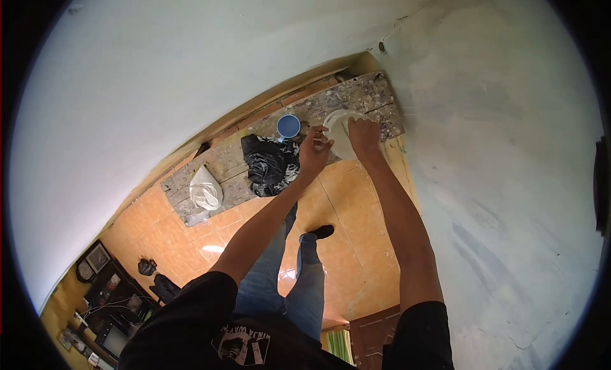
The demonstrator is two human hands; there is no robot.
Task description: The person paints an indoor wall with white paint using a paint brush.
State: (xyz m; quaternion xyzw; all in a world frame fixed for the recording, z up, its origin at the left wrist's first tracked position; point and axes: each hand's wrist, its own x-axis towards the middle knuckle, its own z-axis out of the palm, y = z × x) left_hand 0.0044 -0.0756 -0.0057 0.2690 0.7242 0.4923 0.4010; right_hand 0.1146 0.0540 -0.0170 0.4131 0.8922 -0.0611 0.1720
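Observation:
A round white tub (340, 141) stands toward the right end of a paint-spotted wooden plank. My right hand (364, 139) is over its right side, fingers bent and closed at the rim; what they grip is hidden. At the tub's left side, my left hand (315, 152) has its fingers curled with the tips close together, and anything between them is too small to name. Just left of that hand lies a crumpled black plastic bag (267, 163) with white smears. Behind the bag is a blue mug (288, 125), its handle toward me.
The plank (232, 163) runs along a pale wall (191, 83) and meets another wall (496, 147) on the right. A white plastic bag (205, 190) of something sits at its left end. Orange floor tiles (347, 243) lie below; dark shelving (111, 300) stands lower left.

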